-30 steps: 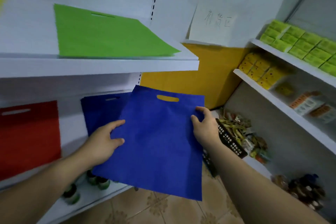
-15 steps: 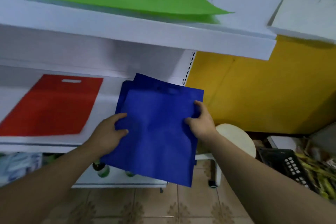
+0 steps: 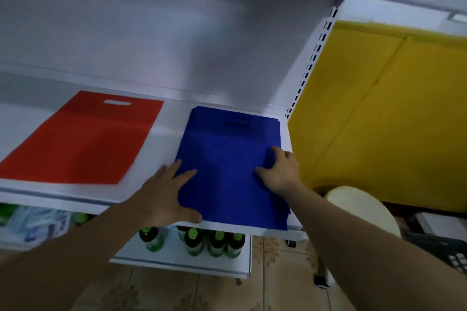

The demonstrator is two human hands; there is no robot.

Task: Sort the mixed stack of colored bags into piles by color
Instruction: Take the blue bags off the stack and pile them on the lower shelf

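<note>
- White shelf (image 3: 164,134) under a grey shelf-back filled most of the view, seen from above and in front.
- Left hand (image 3: 164,197) lay flat and open, fingers straight, pressing the left front edge of the blue pile (image 3: 227,159); its thumb ran along the pile's front edge.
- Right hand (image 3: 280,171) sat arched on the pile's right edge, fingers curled, thumb spread left, pinching the top fabric, which creased slightly there.
- Blue pile lay flat at the shelf's right end, handle slot toward the back, its front edge reaching the shelf lip. Several layers showed at the edges.
- Red bag (image 3: 83,139) lay flat on the same shelf to the left, apart from the blue pile, handle slot also toward the back.
- Slotted upright (image 3: 310,63) stood just right of the pile, with a yellow panel (image 3: 379,121) beyond it.
- Green-capped bottles (image 3: 214,242) stood on the lower shelf (image 3: 177,257) beneath the pile; blurred packets (image 3: 35,227) sat further left.
- Round white stool (image 3: 361,207) stood below the right forearm, on a tiled floor (image 3: 273,285).
</note>
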